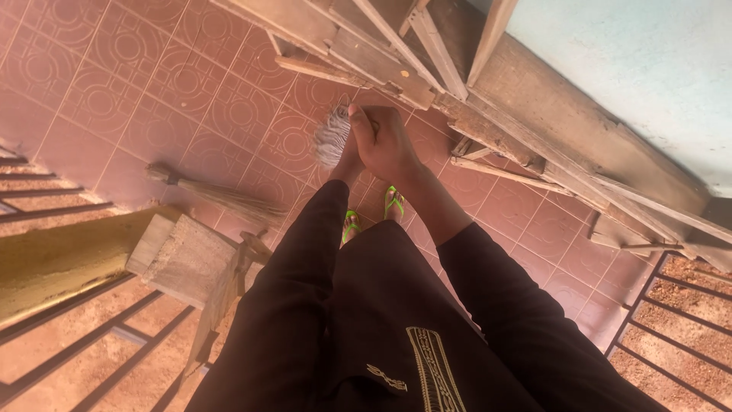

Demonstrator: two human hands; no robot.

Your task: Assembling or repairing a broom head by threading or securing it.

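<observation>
My two hands meet in front of me above the tiled floor. My right hand lies on top, its fingers closed around a pale bundle of thin fibres whose end fans out to the left. My left hand is mostly hidden beneath the right one, pressed against the same bundle; its grip cannot be made out. Both arms wear dark long sleeves. Below the hands my feet in green sandals stand on the tiles.
A straw hand broom lies on the pink patterned tiles at left. A small wooden stool stands beside a yellow post. Rough wooden planks and frames lean along a pale wall at right. Metal railings border both sides.
</observation>
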